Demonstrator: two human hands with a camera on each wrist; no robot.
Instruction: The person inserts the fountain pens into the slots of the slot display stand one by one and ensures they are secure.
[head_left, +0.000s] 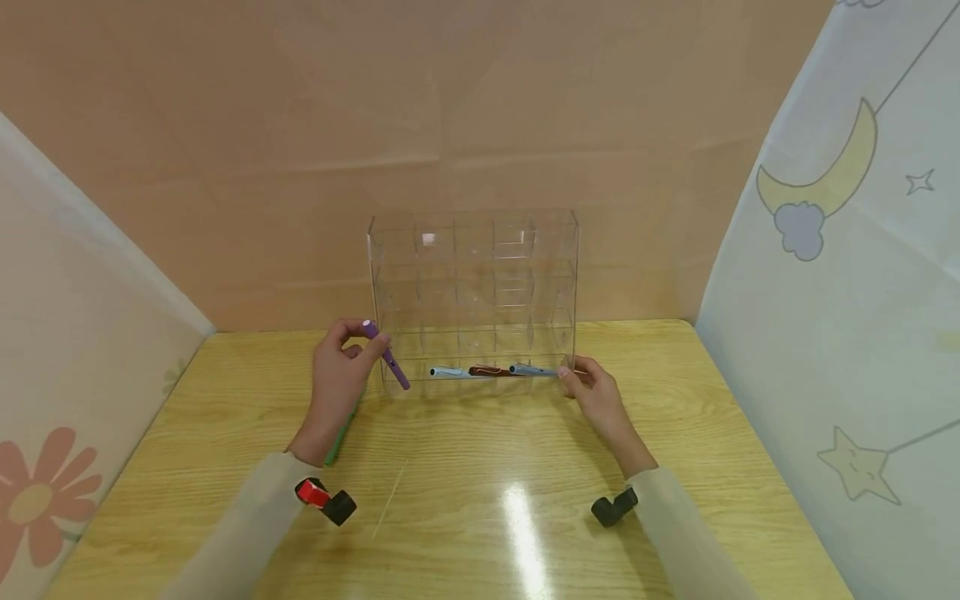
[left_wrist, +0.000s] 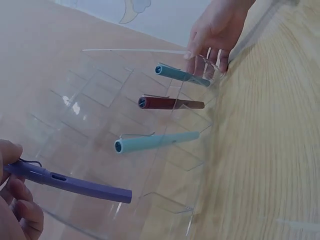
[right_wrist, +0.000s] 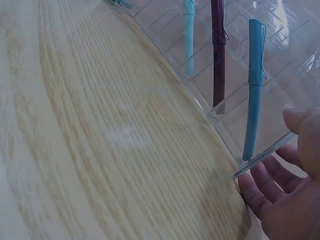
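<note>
My left hand [head_left: 335, 379] pinches a purple fountain pen [head_left: 391, 362] near its capped upper end. The pen slants down in front of the lower left part of a clear compartment rack [head_left: 576, 283], its lower end free. Three capped pens lie in the rack's bottom row: a pale blue pen [left_wrist: 157, 142], a dark red pen [left_wrist: 170, 103] and a blue pen [right_wrist: 255, 75]. My right hand [head_left: 602, 400] grips the rack's lower right side edge, thumb in front and fingers beyond it. Beside my left wrist, a green pen-like object [head_left: 341, 437] lies partly hidden on the table.
The rack stands upright on a wood-grain table [head_left: 465, 475], near the brown backdrop [head_left: 472, 108]. Patterned white panels [head_left: 840, 275] rise along both sides. Dark wrist cameras [head_left: 615, 507] sit on both forearms.
</note>
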